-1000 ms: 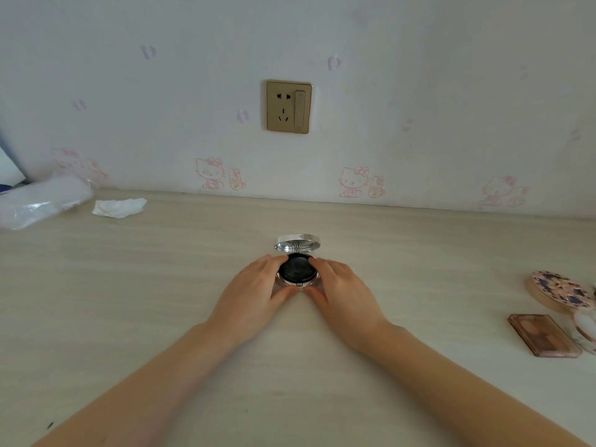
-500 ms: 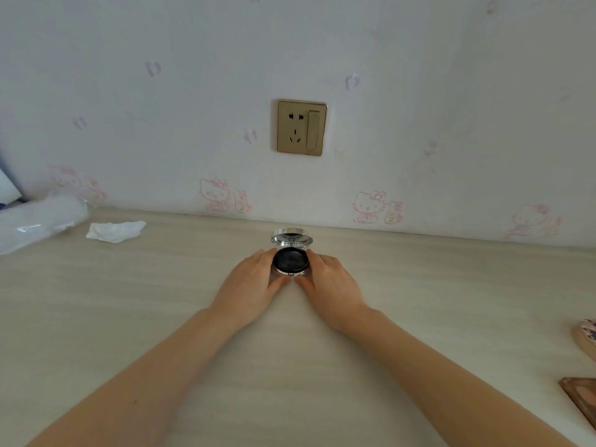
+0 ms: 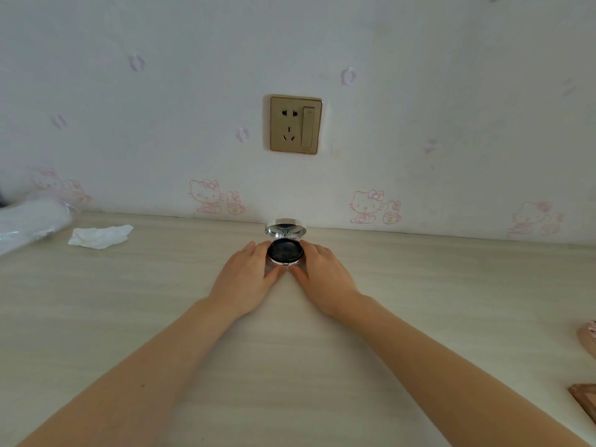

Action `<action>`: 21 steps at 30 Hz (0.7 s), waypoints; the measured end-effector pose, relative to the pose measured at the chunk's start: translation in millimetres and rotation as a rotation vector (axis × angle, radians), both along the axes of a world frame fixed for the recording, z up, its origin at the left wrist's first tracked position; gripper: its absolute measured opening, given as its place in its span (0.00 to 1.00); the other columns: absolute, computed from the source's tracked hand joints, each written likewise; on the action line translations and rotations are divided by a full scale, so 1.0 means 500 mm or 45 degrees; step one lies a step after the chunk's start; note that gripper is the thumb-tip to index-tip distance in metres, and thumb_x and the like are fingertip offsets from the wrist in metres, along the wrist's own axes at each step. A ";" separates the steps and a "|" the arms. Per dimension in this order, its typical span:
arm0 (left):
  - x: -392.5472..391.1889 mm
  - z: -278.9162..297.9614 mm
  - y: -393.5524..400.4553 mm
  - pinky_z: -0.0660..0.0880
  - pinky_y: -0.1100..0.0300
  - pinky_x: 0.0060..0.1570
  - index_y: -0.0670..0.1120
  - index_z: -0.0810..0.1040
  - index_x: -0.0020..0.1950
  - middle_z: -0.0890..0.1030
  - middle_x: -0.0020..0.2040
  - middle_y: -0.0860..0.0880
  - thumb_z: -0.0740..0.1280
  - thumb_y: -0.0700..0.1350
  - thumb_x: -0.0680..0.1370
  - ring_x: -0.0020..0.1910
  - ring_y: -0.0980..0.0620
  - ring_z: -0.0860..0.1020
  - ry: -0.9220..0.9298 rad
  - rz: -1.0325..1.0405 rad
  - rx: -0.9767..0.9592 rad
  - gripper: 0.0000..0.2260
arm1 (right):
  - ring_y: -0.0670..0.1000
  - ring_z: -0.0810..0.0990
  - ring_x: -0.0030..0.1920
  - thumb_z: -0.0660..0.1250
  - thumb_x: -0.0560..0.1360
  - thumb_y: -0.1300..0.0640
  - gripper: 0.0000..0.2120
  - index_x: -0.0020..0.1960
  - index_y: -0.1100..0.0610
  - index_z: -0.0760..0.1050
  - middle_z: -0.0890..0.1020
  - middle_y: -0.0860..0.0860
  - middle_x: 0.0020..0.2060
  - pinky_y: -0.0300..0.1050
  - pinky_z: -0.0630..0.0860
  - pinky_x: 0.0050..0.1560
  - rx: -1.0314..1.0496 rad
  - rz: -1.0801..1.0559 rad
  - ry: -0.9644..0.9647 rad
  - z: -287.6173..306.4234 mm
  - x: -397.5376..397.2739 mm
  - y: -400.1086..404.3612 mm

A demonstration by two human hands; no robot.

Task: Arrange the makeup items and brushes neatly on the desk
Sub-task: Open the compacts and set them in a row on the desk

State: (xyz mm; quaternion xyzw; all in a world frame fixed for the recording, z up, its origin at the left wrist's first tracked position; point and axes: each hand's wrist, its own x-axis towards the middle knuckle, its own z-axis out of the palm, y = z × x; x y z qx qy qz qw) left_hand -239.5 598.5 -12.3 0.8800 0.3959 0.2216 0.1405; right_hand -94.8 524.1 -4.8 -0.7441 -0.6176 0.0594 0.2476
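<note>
An open round compact (image 3: 285, 249) with a black inside and a silver mirrored lid (image 3: 285, 228) standing upright sits on the pale wooden desk (image 3: 129, 301), close to the wall. My left hand (image 3: 245, 279) cups its left side and my right hand (image 3: 325, 279) cups its right side. On each hand the fingers lie along the compact's side and the thumb curls round its front, so the two thumbs nearly meet. At the right edge I see part of a round pinkish case (image 3: 588, 338) and the corner of a brown palette (image 3: 585, 401).
A crumpled white tissue (image 3: 100, 236) lies at the back left, beside a clear plastic-wrapped bundle (image 3: 29, 221). A gold wall socket (image 3: 295, 124) is above the compact. The wall with cartoon-cat stickers bounds the desk's far edge.
Both hands have slid the compact away from me, toward the wall. The view has shifted, so the items on the right are now mostly out of frame.
</note>
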 end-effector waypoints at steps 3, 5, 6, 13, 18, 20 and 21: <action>0.000 -0.002 -0.001 0.69 0.51 0.58 0.46 0.69 0.68 0.76 0.55 0.46 0.62 0.55 0.79 0.56 0.45 0.75 -0.002 0.003 0.020 0.21 | 0.55 0.70 0.64 0.59 0.80 0.49 0.20 0.69 0.57 0.66 0.75 0.55 0.63 0.47 0.68 0.61 0.021 -0.003 0.013 -0.002 0.000 -0.002; 0.000 0.000 -0.005 0.69 0.52 0.59 0.46 0.67 0.69 0.76 0.59 0.45 0.62 0.55 0.78 0.59 0.45 0.74 -0.017 0.002 0.024 0.23 | 0.56 0.71 0.64 0.59 0.80 0.50 0.20 0.68 0.57 0.65 0.76 0.55 0.62 0.47 0.68 0.60 0.034 0.006 0.045 -0.001 0.000 -0.005; -0.001 0.001 -0.009 0.69 0.52 0.60 0.45 0.66 0.71 0.76 0.61 0.44 0.63 0.55 0.78 0.61 0.45 0.73 -0.029 0.009 0.020 0.24 | 0.56 0.71 0.63 0.59 0.80 0.51 0.19 0.68 0.57 0.65 0.76 0.55 0.62 0.47 0.68 0.60 0.035 0.012 0.057 0.000 0.001 -0.007; -0.029 0.011 -0.074 0.69 0.54 0.61 0.48 0.59 0.75 0.71 0.69 0.48 0.61 0.51 0.79 0.67 0.48 0.68 0.088 0.080 0.072 0.26 | 0.55 0.61 0.72 0.57 0.80 0.53 0.27 0.76 0.59 0.53 0.67 0.56 0.70 0.46 0.60 0.69 -0.094 -0.001 -0.087 0.006 0.021 -0.074; -0.034 0.029 -0.152 0.69 0.54 0.60 0.48 0.61 0.74 0.72 0.68 0.49 0.60 0.48 0.79 0.68 0.50 0.66 0.053 0.003 0.077 0.23 | 0.54 0.57 0.74 0.56 0.81 0.52 0.28 0.76 0.59 0.52 0.65 0.57 0.71 0.45 0.57 0.71 -0.095 -0.033 -0.205 0.020 0.037 -0.171; -0.023 0.038 -0.181 0.69 0.54 0.60 0.49 0.63 0.72 0.73 0.66 0.48 0.60 0.47 0.79 0.68 0.50 0.66 0.032 -0.037 0.084 0.21 | 0.54 0.55 0.75 0.55 0.81 0.52 0.27 0.76 0.58 0.51 0.64 0.57 0.72 0.45 0.55 0.72 -0.098 -0.051 -0.276 0.023 0.047 -0.220; -0.016 0.042 -0.196 0.69 0.54 0.61 0.49 0.64 0.72 0.73 0.67 0.48 0.60 0.47 0.79 0.68 0.50 0.66 0.024 -0.055 0.083 0.21 | 0.54 0.54 0.76 0.55 0.81 0.52 0.27 0.77 0.58 0.50 0.63 0.56 0.73 0.45 0.53 0.73 -0.105 -0.063 -0.309 0.024 0.054 -0.245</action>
